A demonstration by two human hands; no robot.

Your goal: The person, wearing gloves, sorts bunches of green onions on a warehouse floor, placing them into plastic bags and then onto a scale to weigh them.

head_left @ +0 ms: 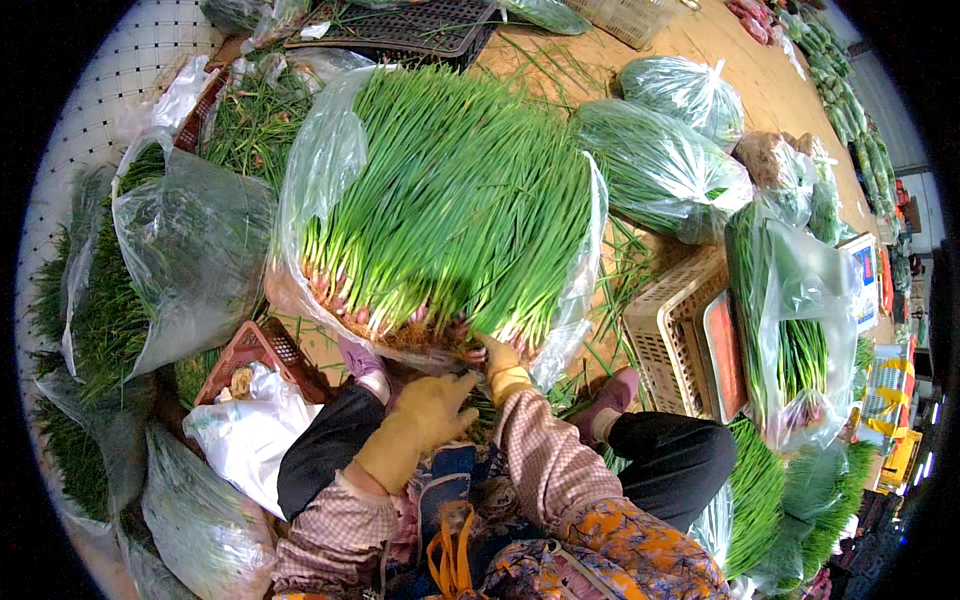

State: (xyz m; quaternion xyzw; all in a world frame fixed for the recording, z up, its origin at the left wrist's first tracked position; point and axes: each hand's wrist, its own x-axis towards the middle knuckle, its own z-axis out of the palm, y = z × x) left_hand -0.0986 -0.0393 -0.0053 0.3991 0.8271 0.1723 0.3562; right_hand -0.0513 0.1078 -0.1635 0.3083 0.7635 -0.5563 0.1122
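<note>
Many scallions point(450, 190), tan floor point(690, 45), perhaps lamps point(927, 465)

Scallions point(450, 190) in bag point(330, 155), crate point(657, 335) right

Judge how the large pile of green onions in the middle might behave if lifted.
The green onions, long and thin, would probably bend and splay. So many packed together look heavy. The thin, wrinkled plastic around them would likely sag.

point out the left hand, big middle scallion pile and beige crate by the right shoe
Left hand point(425, 411): head view, its gloved back.
Scallion pile point(458, 195): head view, middle leaves.
Beige crate point(660, 338): head view, side wall.
</note>
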